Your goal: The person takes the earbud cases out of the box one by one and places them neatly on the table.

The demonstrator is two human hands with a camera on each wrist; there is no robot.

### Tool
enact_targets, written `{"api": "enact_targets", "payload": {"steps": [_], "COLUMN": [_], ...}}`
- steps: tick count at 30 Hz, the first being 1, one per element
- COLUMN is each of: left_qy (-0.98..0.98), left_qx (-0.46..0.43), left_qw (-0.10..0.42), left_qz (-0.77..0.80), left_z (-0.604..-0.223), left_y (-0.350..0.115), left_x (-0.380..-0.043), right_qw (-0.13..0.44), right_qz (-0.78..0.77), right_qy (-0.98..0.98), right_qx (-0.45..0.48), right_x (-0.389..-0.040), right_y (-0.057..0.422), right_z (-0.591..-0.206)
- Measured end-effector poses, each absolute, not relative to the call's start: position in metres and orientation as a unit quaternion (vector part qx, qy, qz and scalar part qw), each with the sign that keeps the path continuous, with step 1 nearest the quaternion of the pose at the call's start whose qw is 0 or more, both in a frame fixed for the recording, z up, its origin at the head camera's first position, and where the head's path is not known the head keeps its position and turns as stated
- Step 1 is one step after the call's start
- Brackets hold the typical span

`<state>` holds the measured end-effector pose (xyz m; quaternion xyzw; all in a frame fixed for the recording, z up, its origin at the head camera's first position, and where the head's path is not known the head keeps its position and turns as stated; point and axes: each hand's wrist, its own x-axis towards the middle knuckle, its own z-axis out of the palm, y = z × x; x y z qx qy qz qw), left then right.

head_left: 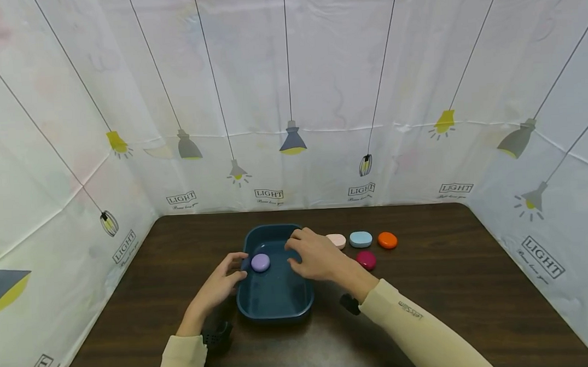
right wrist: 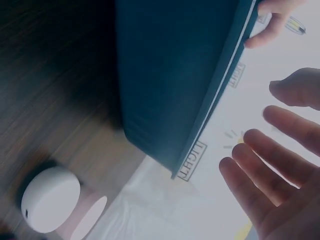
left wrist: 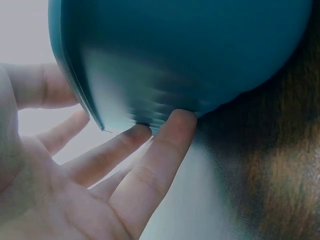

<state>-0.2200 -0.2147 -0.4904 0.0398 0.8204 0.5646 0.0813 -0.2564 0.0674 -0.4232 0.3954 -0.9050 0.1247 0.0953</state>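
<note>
A dark teal rectangular tub (head_left: 276, 305) stands on the table. Inside it, toward the left wall, lies a smooth round lilac case (head_left: 260, 262). My left hand (head_left: 218, 285) holds the tub's left rim. In the left wrist view its fingertips (left wrist: 181, 120) touch the outer wall while the thumb reaches over the edge. Over the tub's right rim hovers my right hand (head_left: 317, 255), fingers loosely bent and apart, holding nothing. Just beyond that hand lie a pale pink oval case (head_left: 337, 241), partly hidden by it, and a magenta round case (head_left: 366, 259).
Farther right are a light blue oval case (head_left: 361, 239) and an orange round case (head_left: 387, 240). The dark wooden table (head_left: 451, 286) meets a white curtain (head_left: 318, 67) printed with lamps along its back and sides.
</note>
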Motion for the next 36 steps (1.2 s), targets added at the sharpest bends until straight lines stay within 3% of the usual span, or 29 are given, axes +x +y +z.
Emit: {"api": "enact_targets", "payload": {"steps": [9,36], "left_qy": [0.811,0.804], "left_qx": [0.036,0.051], "left_qw": [0.083,0.092], "left_qz": [0.578,0.585], "left_z": [-0.495,-0.494], "left_y": [-0.215,-0.216], "left_x": [-0.220,-0.223], "right_qw": [0.086,-0.035], "right_qz": [0.129,0.065], "right_qy": [-0.893,-0.896], "right_qx": [0.422,0.438], "right_x": [-0.268,-0.291], "right_y": [0.045,-0.001], "right_z": [-0.429,-0.454]}}
